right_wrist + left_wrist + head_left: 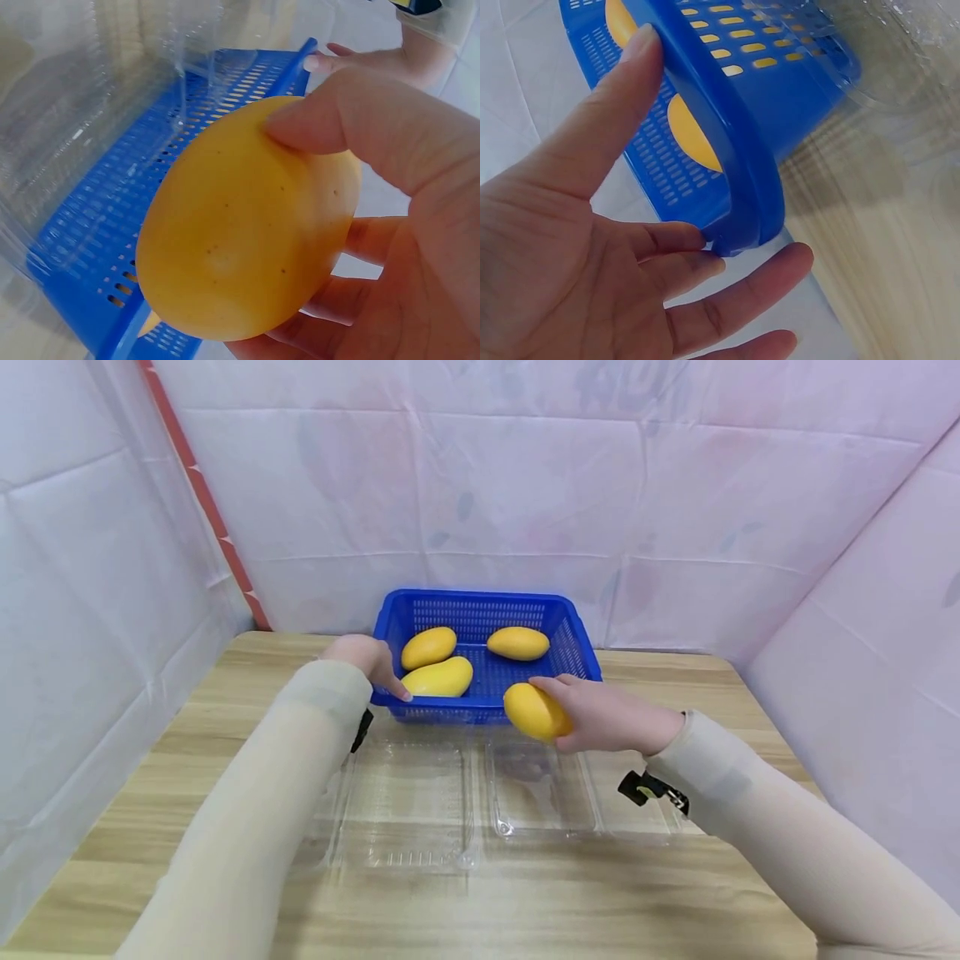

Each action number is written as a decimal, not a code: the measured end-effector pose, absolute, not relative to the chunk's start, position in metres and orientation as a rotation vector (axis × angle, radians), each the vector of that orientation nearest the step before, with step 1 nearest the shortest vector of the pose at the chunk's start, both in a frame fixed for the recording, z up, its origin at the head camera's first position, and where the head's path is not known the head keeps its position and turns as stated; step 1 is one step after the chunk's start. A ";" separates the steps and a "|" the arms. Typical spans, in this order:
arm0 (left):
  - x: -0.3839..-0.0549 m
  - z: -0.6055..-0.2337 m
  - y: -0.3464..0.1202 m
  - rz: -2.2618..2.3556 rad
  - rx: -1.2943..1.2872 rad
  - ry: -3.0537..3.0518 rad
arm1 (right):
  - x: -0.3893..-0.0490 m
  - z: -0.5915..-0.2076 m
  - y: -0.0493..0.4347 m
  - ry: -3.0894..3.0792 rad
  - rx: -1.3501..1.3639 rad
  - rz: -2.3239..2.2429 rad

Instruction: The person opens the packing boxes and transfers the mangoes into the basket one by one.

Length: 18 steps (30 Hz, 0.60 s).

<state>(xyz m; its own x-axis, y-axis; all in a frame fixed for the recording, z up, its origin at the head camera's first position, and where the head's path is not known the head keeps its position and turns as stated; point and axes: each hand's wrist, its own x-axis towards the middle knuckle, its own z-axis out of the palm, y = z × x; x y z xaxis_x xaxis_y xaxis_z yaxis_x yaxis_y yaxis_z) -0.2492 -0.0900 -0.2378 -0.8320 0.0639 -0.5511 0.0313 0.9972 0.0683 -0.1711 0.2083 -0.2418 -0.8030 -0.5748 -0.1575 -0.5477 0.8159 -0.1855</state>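
Note:
My right hand (607,714) grips a yellow mango (536,712) above the front rim of a blue plastic basket (495,703). Small dark specks dot this mango (240,232) in the right wrist view, where the thumb lies across its top. At the basket's front left corner is my left hand (369,662). Its thumb (630,82) presses on the rim while the index and middle fingertips touch the corner; the other two fingers extend past it. Inside the basket, two mangoes lie on the left, one behind the other (429,647), and a third (518,643) lies back right.
Clear plastic containers stand side by side before the basket, including a ribbed one (405,806) and another (543,793) to its right. Beneath everything is a wood-grain table (570,902). Pale sheeting (525,493) hangs behind and along both sides.

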 end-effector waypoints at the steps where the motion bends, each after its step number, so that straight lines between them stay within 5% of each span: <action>1: -0.249 -0.238 -0.090 0.074 0.073 2.555 | -0.171 -0.241 0.208 2.800 -0.864 -0.195; 18: -0.259 -0.240 -0.087 -0.056 0.119 2.530 | -0.176 -0.233 0.209 2.802 -0.838 -0.168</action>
